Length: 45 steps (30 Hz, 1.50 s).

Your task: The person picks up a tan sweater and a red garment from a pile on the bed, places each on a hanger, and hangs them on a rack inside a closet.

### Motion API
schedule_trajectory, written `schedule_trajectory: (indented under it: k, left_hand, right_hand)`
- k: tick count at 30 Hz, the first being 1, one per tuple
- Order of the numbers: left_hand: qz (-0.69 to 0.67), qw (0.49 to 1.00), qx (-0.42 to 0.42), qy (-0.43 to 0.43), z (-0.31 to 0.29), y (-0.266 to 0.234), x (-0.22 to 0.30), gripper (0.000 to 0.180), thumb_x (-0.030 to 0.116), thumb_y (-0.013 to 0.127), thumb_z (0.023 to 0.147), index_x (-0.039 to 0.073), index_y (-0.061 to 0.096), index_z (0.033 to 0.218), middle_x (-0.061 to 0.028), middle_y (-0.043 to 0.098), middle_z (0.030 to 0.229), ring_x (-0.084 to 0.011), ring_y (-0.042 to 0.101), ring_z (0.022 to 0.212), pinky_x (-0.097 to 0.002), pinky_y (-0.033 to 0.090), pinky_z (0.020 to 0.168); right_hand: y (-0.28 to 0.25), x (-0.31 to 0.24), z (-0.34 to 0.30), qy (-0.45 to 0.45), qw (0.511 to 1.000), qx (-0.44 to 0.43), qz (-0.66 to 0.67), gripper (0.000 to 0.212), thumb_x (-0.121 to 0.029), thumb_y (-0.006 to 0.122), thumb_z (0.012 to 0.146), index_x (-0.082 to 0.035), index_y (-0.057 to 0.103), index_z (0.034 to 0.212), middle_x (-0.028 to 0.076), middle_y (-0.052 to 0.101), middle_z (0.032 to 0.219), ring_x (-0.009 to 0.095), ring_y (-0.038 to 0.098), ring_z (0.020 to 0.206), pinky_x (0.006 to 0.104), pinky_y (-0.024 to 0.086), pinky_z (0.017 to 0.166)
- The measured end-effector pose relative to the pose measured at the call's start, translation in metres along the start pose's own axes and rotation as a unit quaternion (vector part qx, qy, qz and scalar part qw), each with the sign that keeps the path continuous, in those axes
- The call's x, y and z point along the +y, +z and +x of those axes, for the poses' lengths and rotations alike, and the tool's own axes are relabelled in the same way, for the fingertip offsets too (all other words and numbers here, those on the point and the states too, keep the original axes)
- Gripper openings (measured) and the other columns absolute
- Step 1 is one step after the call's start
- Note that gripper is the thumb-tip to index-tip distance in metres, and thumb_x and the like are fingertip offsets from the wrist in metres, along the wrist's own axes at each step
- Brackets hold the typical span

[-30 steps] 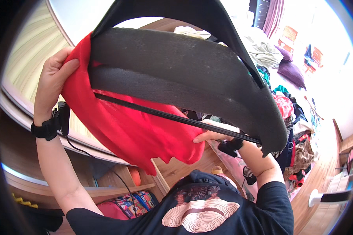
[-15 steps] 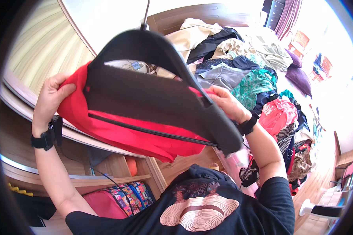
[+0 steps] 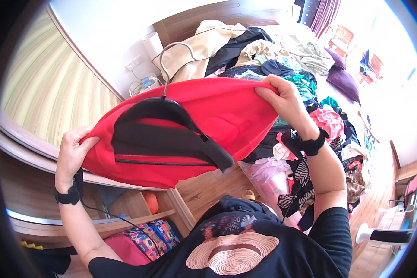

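Observation:
A red garment [image 3: 227, 116] is stretched out in front of me between both hands. My left hand [image 3: 72, 153] grips its left edge. At the upper right, my right hand [image 3: 282, 99] pinches its other edge. A black padded hanger [image 3: 167, 139] with a metal hook [image 3: 171, 58] lies against the red cloth, partly inside it. Both wrists wear black bands.
A bed [image 3: 282, 51] piled with several loose clothes fills the upper right, with a wooden headboard [image 3: 204, 18]. A wardrobe shelf edge [image 3: 32, 157] runs on the left, with a colourful bag [image 3: 143, 236] below. More clothes lie on the wooden floor [image 3: 370, 204] at right.
The hanger has dropped away from the camera and now lies lower against the red garment. My right hand has risen to the garment's upper right edge, spreading the cloth wide.

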<state>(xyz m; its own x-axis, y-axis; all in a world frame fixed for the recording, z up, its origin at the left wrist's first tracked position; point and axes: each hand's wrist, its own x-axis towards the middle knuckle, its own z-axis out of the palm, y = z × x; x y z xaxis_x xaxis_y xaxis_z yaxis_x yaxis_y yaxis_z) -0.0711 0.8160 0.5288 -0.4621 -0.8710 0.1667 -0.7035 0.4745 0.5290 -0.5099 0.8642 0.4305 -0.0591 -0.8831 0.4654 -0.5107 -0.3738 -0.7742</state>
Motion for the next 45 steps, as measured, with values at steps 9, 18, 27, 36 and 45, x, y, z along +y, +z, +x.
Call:
schedule_trajectory:
  k: [9,18,27,36,45]
  left_hand:
    - [0.016,0.992,0.126,-0.026,-0.010,0.036,-0.013,0.016,0.000,0.059,0.084,-0.006,0.062,0.099,-0.0070,0.064,0.082,-0.0099,0.057,0.077,-0.0236,0.045,0.072]
    - [-0.135,0.971,0.197,-0.018,-0.013,0.088,-0.036,0.020,-0.001,0.060,0.085,-0.006,0.060,0.104,-0.0062,0.065,0.093,-0.0108,0.057,0.086,-0.0241,0.045,0.081]
    - [-0.157,0.963,0.221,0.004,-0.001,0.139,0.000,0.017,0.000,0.063,0.083,-0.005,0.061,0.099,-0.0053,0.065,0.087,-0.0104,0.058,0.082,-0.0238,0.046,0.077]
    - [-0.171,0.963,0.208,0.000,-0.005,0.173,0.010,0.017,-0.001,0.065,0.080,-0.003,0.061,0.096,-0.0050,0.063,0.084,-0.0106,0.056,0.078,-0.0234,0.045,0.072]
    - [-0.275,0.956,0.081,-0.057,-0.011,0.179,0.007,0.018,-0.001,0.068,0.078,-0.002,0.061,0.095,-0.0014,0.063,0.081,-0.0070,0.056,0.075,-0.0212,0.046,0.070]
  right_hand:
    - [0.016,-0.070,-0.073,-0.085,0.983,-0.156,-0.035,0.020,-0.010,0.065,0.080,0.000,0.061,0.097,0.014,0.062,0.082,0.027,0.063,0.071,0.0329,0.050,0.062]
    - [0.026,-0.034,-0.072,-0.079,0.989,-0.119,-0.046,0.019,-0.015,0.063,0.080,-0.003,0.057,0.094,0.014,0.060,0.081,0.032,0.061,0.076,0.0383,0.050,0.067]
    - [0.085,-0.004,-0.065,-0.040,0.998,0.042,-0.003,0.039,-0.019,0.073,0.073,-0.003,0.050,0.099,0.013,0.054,0.090,0.029,0.058,0.084,0.0364,0.048,0.069]
    - [0.094,0.016,-0.040,-0.076,0.973,0.197,-0.096,0.026,-0.004,0.065,0.066,-0.004,0.053,0.089,0.014,0.053,0.090,0.033,0.056,0.082,0.0383,0.048,0.067]
    - [0.011,0.046,-0.031,0.222,0.884,-0.107,0.396,0.016,-0.020,0.055,0.093,-0.004,0.057,0.091,-0.004,0.056,0.080,0.002,0.050,0.069,0.0179,0.043,0.060]
